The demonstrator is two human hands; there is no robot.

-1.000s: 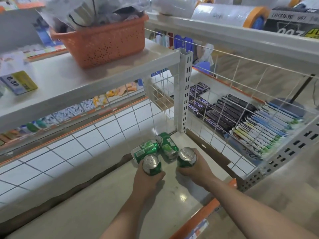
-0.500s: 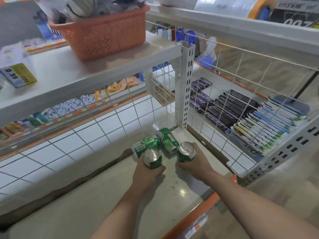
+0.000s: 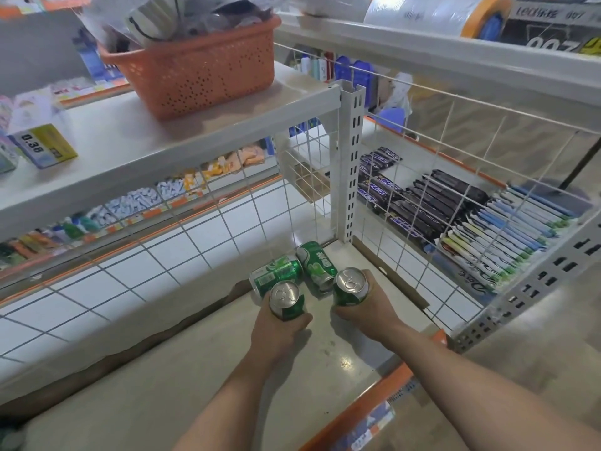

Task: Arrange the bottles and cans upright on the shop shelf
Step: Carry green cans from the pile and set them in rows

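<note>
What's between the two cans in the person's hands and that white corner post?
The head view shows a left tipped can and a right tipped can lying there, both green.

Can [image 3: 350, 288] base behind right hand [image 3: 367, 309]

four green cans [image 3: 317, 265] (two upright, two lying flat), one orange basket [image 3: 201, 76].

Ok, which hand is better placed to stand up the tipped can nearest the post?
Right, probably: the right hand sits beside the post-side can, while the left hand fronts the other tipped can.
</note>
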